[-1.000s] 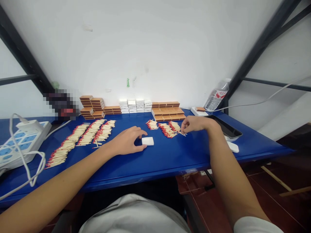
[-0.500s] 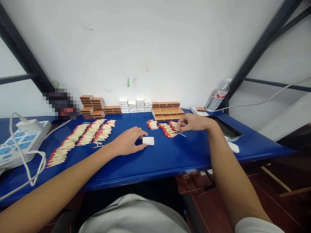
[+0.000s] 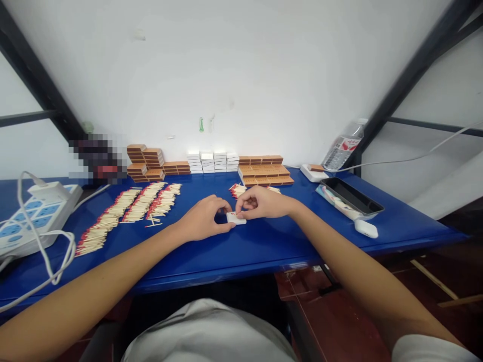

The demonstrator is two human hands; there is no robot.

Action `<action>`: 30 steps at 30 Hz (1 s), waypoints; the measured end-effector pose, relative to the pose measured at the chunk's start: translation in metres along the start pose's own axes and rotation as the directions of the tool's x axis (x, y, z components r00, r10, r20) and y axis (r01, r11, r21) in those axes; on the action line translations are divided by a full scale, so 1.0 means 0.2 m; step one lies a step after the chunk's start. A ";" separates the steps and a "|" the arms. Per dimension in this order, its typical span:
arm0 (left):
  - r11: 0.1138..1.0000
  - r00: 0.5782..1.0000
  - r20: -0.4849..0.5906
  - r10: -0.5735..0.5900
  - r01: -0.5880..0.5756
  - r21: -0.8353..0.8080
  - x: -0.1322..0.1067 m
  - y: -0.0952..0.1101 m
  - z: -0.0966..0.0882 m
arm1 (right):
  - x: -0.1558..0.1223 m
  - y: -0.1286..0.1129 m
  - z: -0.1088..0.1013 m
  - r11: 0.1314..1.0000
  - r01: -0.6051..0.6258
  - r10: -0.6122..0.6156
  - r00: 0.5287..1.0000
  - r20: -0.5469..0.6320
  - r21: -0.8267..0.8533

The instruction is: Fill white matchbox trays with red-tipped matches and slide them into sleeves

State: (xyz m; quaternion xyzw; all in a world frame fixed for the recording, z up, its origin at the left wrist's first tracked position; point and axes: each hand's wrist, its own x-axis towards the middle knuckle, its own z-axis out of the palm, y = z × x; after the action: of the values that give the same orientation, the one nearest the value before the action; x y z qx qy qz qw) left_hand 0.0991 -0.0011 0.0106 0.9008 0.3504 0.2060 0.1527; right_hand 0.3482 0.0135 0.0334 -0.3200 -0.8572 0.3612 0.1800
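Note:
A small white matchbox tray (image 3: 237, 220) lies on the blue table, its left end between the thumb and fingers of my left hand (image 3: 204, 217). My right hand (image 3: 262, 202) is over the tray's right side, fingertips pinched. Small red match heads (image 3: 233, 213) show at those fingertips, inside or just above the tray; how many is too small to tell. Behind my right hand lie loose matches (image 3: 238, 190), partly hidden by it. Three long rows of red-tipped matches (image 3: 141, 203) spread to the left of my left hand.
Along the wall stand brown matchboxes (image 3: 145, 163), stacked white trays (image 3: 213, 163) and more brown boxes (image 3: 264, 173). At the right are a plastic bottle (image 3: 344, 146), a phone-like black item (image 3: 352, 196) and a white case (image 3: 366, 229). A power strip (image 3: 37, 216) with cables sits left.
My right hand has moved left from the loose matches to the white tray, and red match heads now show there. My left hand stays at the tray's left end.

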 end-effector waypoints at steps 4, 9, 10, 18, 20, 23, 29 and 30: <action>1.000 1.000 -0.004 0.005 -0.005 0.000 0.00 0.01 -0.01 | 0.00 0.03 0.00 0.997 -0.030 0.034 0.998 0.046 -0.073; 0.999 0.999 -0.016 0.034 -0.034 0.001 0.00 0.02 -0.02 | -0.06 -0.02 -0.05 0.989 -0.063 0.054 0.996 -0.071 -0.131; 0.999 0.999 -0.015 0.043 -0.043 -0.007 0.00 0.02 -0.02 | -0.09 -0.02 -0.07 0.985 -0.094 0.074 0.988 -0.139 -0.142; 0.992 0.994 0.041 0.104 -0.101 -0.077 0.00 0.03 -0.02 | -0.50 0.16 -0.22 0.833 -0.492 0.341 0.817 -0.465 -0.253; 0.991 0.993 0.046 0.106 -0.101 -0.092 0.00 0.03 -0.01 | -0.55 0.21 -0.21 0.819 -0.526 0.393 0.806 -0.443 -0.230; 0.991 0.994 0.052 0.099 -0.094 -0.092 0.01 0.03 -0.01 | -0.57 0.25 -0.18 0.841 -0.502 0.400 0.828 -0.394 -0.201; 0.992 0.994 0.051 0.092 -0.088 -0.085 0.00 0.03 -0.01 | -0.56 0.27 -0.16 0.861 -0.469 0.362 0.838 -0.407 -0.199; 0.993 0.994 0.056 0.089 -0.084 -0.088 0.00 0.03 -0.01 | -0.56 0.28 -0.16 0.862 -0.466 0.351 0.833 -0.428 -0.199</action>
State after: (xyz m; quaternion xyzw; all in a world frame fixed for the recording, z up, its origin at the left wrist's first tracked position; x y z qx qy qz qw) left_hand 0.1012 -0.0041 0.0150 0.9135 0.2973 0.2002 0.1923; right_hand 0.4701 -0.0167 0.0055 -0.5841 -0.7607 0.1908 0.2093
